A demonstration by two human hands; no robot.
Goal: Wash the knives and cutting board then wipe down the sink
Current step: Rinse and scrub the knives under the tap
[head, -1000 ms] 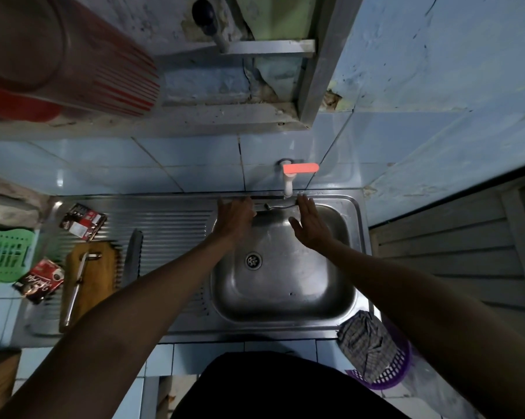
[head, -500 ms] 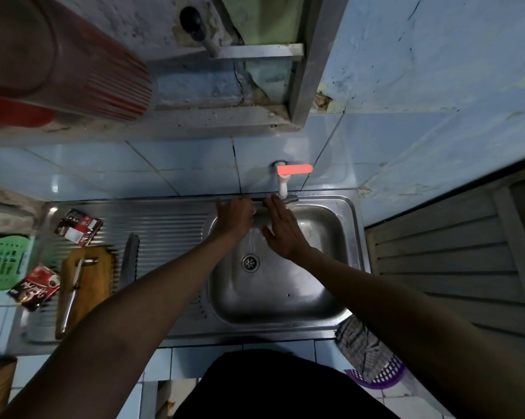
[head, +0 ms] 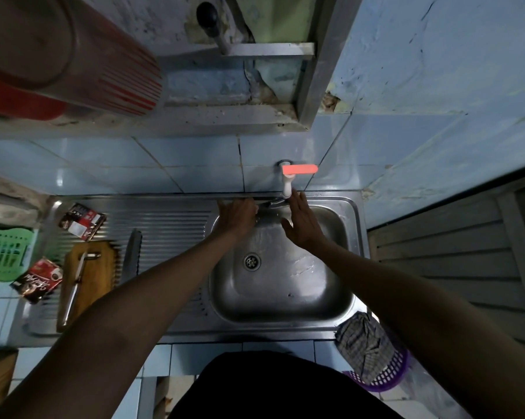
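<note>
The steel sink (head: 285, 309) lies straight below me, its basin wet. My left hand (head: 237, 216) grips the handle end of a thin metal knife (head: 270, 203) at the basin's back rim. The blade points right, under the white tap (head: 286, 186). My right hand (head: 300, 225) is open with straight fingers beside the blade's tip, its fingertips just under the spout. On the drainboard to the left, a wooden cutting board (head: 95, 276) carries a long knife (head: 73, 285). Another knife (head: 131, 255) rests on the ribs beside it.
Two coffee sachets (head: 81, 220) (head: 39, 279) and a green plastic rack (head: 4, 249) crowd the drainboard's left end. A checked cloth (head: 365, 346) hangs in a purple basket (head: 388, 379) at the sink's front right. A red tub (head: 61, 52) sits on the shelf above.
My right hand slid left along the blade, then back right under the tap. My left hand stayed gripping the knife at the back rim.
</note>
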